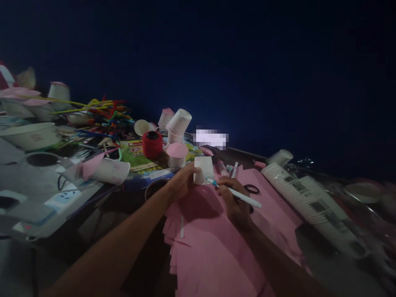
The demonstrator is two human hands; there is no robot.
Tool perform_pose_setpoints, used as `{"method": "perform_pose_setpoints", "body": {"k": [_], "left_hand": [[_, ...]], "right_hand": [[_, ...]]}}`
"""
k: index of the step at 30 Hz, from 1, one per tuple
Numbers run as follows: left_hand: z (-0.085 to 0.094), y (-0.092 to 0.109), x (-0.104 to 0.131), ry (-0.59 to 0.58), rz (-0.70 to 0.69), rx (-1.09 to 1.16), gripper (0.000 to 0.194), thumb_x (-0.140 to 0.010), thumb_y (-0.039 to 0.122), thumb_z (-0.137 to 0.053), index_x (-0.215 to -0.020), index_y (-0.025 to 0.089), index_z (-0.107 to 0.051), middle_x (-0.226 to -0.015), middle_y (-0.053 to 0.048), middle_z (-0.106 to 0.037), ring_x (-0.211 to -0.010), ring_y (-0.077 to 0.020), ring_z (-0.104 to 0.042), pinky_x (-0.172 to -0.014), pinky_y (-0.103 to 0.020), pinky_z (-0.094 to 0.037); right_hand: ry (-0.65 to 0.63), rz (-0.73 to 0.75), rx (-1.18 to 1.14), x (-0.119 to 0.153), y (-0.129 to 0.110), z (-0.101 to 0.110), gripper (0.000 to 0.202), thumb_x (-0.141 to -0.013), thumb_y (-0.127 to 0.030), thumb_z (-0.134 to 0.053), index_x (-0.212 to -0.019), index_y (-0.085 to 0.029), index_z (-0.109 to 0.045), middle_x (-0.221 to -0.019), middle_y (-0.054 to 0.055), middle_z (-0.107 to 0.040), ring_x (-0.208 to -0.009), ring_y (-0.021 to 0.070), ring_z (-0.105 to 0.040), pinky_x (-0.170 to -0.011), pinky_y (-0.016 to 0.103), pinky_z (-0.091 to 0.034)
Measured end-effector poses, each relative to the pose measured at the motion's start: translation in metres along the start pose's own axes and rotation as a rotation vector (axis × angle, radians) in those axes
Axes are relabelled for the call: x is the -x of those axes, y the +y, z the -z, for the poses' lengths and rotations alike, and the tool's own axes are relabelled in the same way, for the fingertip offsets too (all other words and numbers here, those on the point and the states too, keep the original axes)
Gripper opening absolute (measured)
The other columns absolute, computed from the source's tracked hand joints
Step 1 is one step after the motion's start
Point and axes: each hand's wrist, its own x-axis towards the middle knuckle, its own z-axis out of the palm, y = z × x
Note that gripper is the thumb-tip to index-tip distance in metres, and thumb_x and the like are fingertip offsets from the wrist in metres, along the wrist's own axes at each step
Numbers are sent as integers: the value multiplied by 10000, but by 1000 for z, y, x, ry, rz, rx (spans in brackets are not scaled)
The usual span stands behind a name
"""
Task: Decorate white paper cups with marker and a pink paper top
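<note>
My left hand (185, 180) is closed on the left side of a small white paper cup (204, 167), which bears a little pink mark near its upper left corner. My right hand (232, 197) grips a white marker pen (244, 198) with a teal tip end. That tip points at the lower part of the cup, and I cannot tell whether it touches. Both hands are above a stack of pink paper sheets (213, 231). Just beyond the left hand stands a cup with a pink round top (177, 154).
A red yarn roll (152, 145) sits on a green packet (131, 154). Several stacked paper cups (297, 198) lie at the right. Pipe cleaners (108, 111) heap up at the left, behind a power strip (58, 202). Black-handled scissors (251, 189) rest on the pink paper.
</note>
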Motion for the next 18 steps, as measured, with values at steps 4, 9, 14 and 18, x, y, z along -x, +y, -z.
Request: {"method": "perform_pose_setpoints", "body": {"k": [4, 9, 14, 18], "left_hand": [[1, 2, 1, 32, 28, 15, 348, -728, 161, -579, -1075, 163, -615, -809, -17, -651, -661, -120, -595, -586, -207, -483], [4, 5, 2, 37, 24, 42, 318, -740, 159, -586, -1055, 159, -621, -897, -35, -668, -755, -134, -625, -675, -228, -522], [2, 4, 1, 2, 42, 62, 322, -753, 164, -576, -1072, 140, -607, -942, -61, -679, -823, -163, -643, -750, -268, -528], [3, 4, 2, 27, 45, 69, 353, -745, 167, -582, -1098, 157, -606, -909, -48, -688, -785, -164, -647, -702, -260, -525]], "right_hand": [[7, -13, 20, -1, 1, 1, 110, -877, -229, -518, -871, -219, -627, -799, 4, -615, -713, 140, -583, -664, 289, -458], [140, -142, -65, -3, 6, 4, 121, -859, -257, -530, -808, -197, -621, -608, -35, -550, -541, 105, -498, -516, 236, -397], [224, -188, -158, -5, 7, 2, 138, -848, -303, -548, -818, -186, -614, -558, -43, -533, -510, 101, -492, -482, 227, -384], [194, -201, -137, -5, 6, 1, 147, -861, -314, -535, -829, -192, -610, -549, -47, -524, -480, 97, -458, -454, 221, -362]]}}
